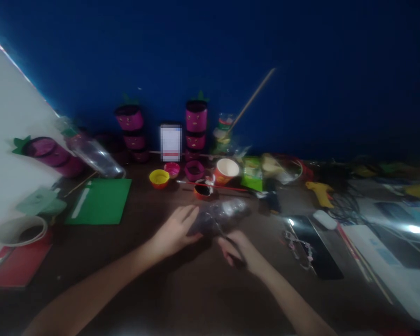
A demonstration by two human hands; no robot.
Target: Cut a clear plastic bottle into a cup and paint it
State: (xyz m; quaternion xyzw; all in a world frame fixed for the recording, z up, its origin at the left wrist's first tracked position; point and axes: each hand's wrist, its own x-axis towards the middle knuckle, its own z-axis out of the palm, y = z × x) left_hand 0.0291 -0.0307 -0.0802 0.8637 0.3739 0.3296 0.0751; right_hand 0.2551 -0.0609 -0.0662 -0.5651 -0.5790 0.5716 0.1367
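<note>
A clear plastic bottle (pixel 231 210) lies on its side over the dark table, its neck end toward the right. My left hand (pixel 178 229) is closed around the bottle's left end. In my right hand (pixel 238 251) is a pair of scissors (pixel 227 237) with dark handles, the fingers wrapped through them. The scissor blades reach up to the bottle's side near its middle. Blur hides whether they have cut into the plastic. Just beyond the bottle sits a small orange pot (pixel 203 190) of dark paint, with a red-handled brush (pixel 227 186) behind it.
Purple stacked bottle figures (pixel 196 121) stand along the blue wall. A green sheet (pixel 101 201) and another clear bottle (pixel 96 156) lie left. Paint cups (pixel 159 178) and a paper cup (pixel 227 171) stand behind. A phone (pixel 315 247), yellow glue gun (pixel 321 193) and cables are right.
</note>
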